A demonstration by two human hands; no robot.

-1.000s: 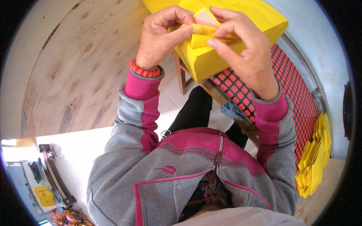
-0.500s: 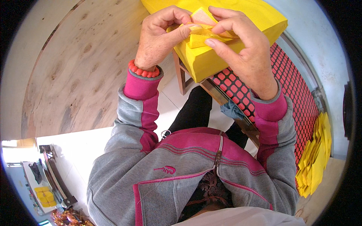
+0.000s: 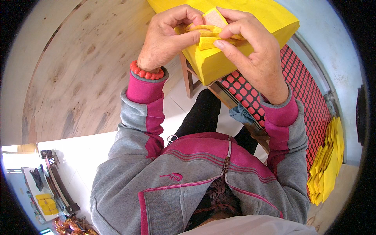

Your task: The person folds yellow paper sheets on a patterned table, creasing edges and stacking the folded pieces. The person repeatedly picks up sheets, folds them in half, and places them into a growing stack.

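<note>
Between my hands is a small folded piece of yellow material (image 3: 208,42) with layered pleats and a pale pink panel standing up at its far side. Its exact kind I cannot tell. My left hand (image 3: 166,37), with a red bead bracelet at the wrist, pinches its left end between thumb and fingers. On the other side, my right hand (image 3: 256,45) grips the right end, thumb on the near edge and fingers behind. Just beneath lies a large yellow block-shaped bundle (image 3: 219,64), partly hidden by both hands.
The bundle rests at the end of a wooden-framed bench with a red-and-black patterned top (image 3: 301,86). A blue cloth (image 3: 241,114) hangs at its edge. Yellow folded sheets (image 3: 327,164) are stacked at right. A wooden board (image 3: 78,78) stands at left.
My left hand has shifted slightly left, and its thumb sits a little lower on the folds. The pink panel has moved slightly right. My right hand stays almost in place.
</note>
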